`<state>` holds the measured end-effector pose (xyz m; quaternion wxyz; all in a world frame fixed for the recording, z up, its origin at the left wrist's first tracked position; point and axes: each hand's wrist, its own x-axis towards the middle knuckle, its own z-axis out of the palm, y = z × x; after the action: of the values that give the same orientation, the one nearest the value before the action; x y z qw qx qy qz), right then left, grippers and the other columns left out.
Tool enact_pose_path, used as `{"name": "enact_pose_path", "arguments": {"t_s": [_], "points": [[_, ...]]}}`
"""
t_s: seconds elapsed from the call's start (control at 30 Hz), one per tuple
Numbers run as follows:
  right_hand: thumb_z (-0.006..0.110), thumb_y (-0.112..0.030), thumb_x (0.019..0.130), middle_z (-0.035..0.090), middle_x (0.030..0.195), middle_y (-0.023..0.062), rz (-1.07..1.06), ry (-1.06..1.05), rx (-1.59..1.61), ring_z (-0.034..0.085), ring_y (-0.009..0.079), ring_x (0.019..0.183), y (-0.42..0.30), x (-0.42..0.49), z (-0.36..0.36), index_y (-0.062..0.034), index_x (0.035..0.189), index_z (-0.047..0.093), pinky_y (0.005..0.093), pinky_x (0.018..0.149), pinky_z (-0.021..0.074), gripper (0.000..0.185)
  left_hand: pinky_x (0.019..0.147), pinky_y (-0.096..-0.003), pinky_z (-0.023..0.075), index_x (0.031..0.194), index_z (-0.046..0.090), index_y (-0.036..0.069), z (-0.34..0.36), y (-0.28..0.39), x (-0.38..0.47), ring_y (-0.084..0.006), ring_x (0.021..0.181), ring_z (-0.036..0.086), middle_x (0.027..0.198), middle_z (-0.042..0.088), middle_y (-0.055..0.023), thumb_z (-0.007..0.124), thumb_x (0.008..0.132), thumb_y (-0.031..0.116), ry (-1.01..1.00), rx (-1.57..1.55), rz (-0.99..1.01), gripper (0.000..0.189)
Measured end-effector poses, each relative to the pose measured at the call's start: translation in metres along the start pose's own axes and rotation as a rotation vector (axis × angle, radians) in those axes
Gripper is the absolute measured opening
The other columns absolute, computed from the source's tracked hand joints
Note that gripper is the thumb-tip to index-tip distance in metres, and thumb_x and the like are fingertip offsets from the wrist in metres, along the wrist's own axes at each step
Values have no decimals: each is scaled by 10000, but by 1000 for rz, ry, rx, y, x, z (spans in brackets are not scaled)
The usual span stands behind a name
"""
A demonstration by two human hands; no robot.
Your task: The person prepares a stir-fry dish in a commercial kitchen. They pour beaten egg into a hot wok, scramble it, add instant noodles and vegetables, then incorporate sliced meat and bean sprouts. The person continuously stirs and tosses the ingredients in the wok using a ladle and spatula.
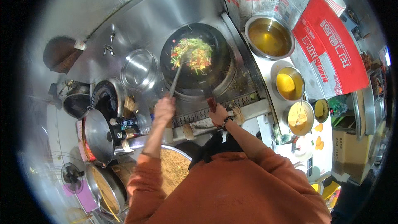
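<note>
A dark wok [217,45] sits on the stove with chopped vegetables [194,51] in it, green, red and yellow. My left hand [164,109] is closed around the handle of a long metal cooking utensil [176,81]. The utensil's head is in among the vegetables and partly hidden by them. My right hand [218,115] grips the wok's reddish-brown handle [212,104] at the near side. A dark bracelet circles my right wrist.
Right of the stove stand a metal basin of yellowish liquid [270,39] and bowls of yellow food [285,82]. A red-and-white carton [335,49] is beyond them. To the left are an empty metal bowl [139,70], a brush [128,107] and a spare wok [99,135].
</note>
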<state>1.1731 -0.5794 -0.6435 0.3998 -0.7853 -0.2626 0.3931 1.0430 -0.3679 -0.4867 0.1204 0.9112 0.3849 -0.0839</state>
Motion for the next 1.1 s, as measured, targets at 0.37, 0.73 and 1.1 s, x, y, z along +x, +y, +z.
{"name": "enact_pose_path", "arguments": {"t_s": [0.37,0.73,1.1], "points": [[726,-245,899,716,752,95,147,77,266,680,161,650,146,-106,-70,38,894,699,290,589,545,284,825,-595,540,1402,497,129,-42,-19,-15,-502,922,674,952,698,-292,546,1006,326,-183,163,33,445],[589,-124,937,702,765,141,673,181,569,693,232,595,315,-158,-55,28,886,674,365,524,600,181,740,-540,577,1452,454,103,-59,-14,-9,-470,801,704,891,707,-262,512,1028,306,-129,310,241,473],[558,-92,946,675,725,123,698,91,694,673,247,572,340,-140,-37,-10,863,635,387,522,595,140,779,-568,562,1395,515,100,-47,23,43,-474,861,694,909,713,-251,514,1024,321,-152,173,115,432]]}}
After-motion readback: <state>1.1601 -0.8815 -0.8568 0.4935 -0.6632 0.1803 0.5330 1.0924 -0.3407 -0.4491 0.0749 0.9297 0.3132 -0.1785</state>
